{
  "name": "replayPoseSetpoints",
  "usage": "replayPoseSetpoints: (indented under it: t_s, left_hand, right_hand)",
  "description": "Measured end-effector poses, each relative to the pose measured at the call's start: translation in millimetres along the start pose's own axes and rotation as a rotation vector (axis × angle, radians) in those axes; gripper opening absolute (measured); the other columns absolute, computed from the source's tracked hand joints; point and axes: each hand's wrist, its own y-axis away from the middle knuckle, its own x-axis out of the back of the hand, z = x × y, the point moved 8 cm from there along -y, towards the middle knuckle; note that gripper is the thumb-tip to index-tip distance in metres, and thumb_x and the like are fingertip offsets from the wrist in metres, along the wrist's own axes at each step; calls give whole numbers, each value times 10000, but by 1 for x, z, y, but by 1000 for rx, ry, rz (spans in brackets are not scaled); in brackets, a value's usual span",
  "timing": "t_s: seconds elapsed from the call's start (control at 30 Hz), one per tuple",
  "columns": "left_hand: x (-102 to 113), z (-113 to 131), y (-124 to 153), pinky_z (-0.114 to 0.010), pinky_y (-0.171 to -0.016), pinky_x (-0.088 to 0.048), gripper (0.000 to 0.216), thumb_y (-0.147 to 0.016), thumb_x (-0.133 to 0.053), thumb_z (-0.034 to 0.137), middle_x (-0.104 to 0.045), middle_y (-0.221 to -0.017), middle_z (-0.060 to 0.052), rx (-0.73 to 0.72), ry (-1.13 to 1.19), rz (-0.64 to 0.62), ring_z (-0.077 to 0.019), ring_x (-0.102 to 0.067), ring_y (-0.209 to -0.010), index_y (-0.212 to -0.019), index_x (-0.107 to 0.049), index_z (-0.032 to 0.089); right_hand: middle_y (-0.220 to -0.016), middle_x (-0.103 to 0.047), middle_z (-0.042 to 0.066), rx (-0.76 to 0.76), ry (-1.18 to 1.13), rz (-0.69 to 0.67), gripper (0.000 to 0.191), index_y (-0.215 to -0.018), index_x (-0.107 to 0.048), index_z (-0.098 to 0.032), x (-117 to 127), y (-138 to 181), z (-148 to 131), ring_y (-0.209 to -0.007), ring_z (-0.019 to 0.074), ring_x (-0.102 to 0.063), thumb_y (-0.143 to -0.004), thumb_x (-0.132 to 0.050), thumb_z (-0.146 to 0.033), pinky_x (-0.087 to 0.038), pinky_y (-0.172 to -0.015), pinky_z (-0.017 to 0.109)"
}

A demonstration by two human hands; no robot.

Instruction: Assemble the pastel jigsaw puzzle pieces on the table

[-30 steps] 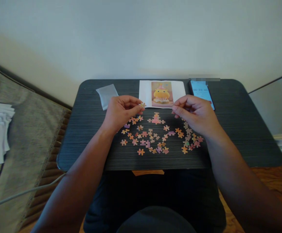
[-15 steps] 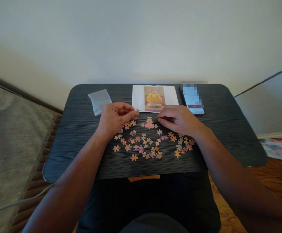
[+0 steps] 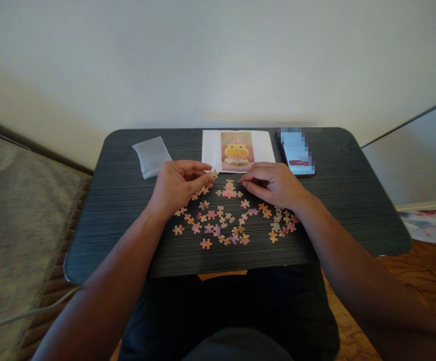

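My left hand (image 3: 176,184) pinches a small tan puzzle piece (image 3: 214,174) between thumb and fingers, just above the dark table (image 3: 120,200). My right hand (image 3: 274,183) rests with curled fingers on the table, fingertips touching the right side of a small joined cluster of pink and orange pieces (image 3: 228,190). Several loose puzzle pieces (image 3: 221,223) lie scattered between and in front of both hands. A reference picture of a yellow character (image 3: 236,150) lies on white paper behind the cluster.
A clear plastic bag (image 3: 152,156) lies at the table's back left. A phone (image 3: 296,153) with a lit screen sits at the back right. A cable (image 3: 22,313) runs along the floor on the left. The wall stands close behind the table.
My right hand has come down from above the loose pieces to the joined cluster. The left hand keeps its piece. The view has shifted a little.
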Motion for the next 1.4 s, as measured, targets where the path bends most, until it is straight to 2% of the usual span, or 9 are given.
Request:
replayPoseSetpoints:
  t_s: [0.17, 0.5, 0.77, 0.97, 1.17, 1.4]
  left_hand:
    - [0, 1, -1, -338, -791, -715, 264, -882, -898, 270, -883, -894, -87, -17, -7, 1, -212, -849, -814, -1114, -877, 147]
    - [0, -1, -2, -297, -719, -678, 270, -888, -890, 280, -883, -897, -84, -76, -58, -11, -182, -821, -781, -1125, -889, 151]
    - [-1, -4, -6, -303, -688, -654, 283, -873, -894, 287, -881, -916, -99, -143, -101, -9, -172, -791, -748, -1116, -895, 143]
    - [-2, -8, -6, -300, -656, -620, 330, -876, -899, 327, -877, -911, -92, -138, -123, -34, -161, -761, -716, -1149, -890, 143]
    - [-4, -10, -7, -305, -711, -641, 344, -866, -899, 332, -889, -988, -100, -128, -105, -47, -168, -777, -772, -1155, -885, 146]
    - [-9, -8, -7, -342, -788, -671, 249, -882, -856, 305, -892, -1019, -96, -143, -157, -64, -189, -795, -817, -1088, -898, 171]
  right_hand:
    - [-1018, -835, 29, -9, 0, 18, 166, -1084, -831, -266, 1, 1, 1, -943, 210, -763, -1068, -670, -301, -562, -867, 380]
    - [-1003, -832, 24, -5, 4, 18, 156, -1070, -823, -255, 1, 1, 0, -907, 196, -752, -1068, -671, -286, -553, -825, 367]
    - [-1019, -839, 21, -22, 13, 10, 157, -1075, -826, -270, -1, 2, 4, -929, 201, -758, -1063, -672, -299, -558, -859, 379]
    - [-997, -835, 26, -20, 3, 20, 160, -1062, -830, -262, 0, 1, 3, -905, 200, -756, -1062, -674, -298, -549, -835, 373]
    - [-998, -833, 24, -32, 3, 10, 160, -1067, -827, -263, -1, 1, 5, -910, 199, -755, -1059, -672, -303, -548, -842, 364]
    - [-1025, -843, 25, -48, -3, -8, 169, -1067, -827, -274, -1, 0, 2, -943, 210, -764, -1065, -664, -319, -560, -870, 386]
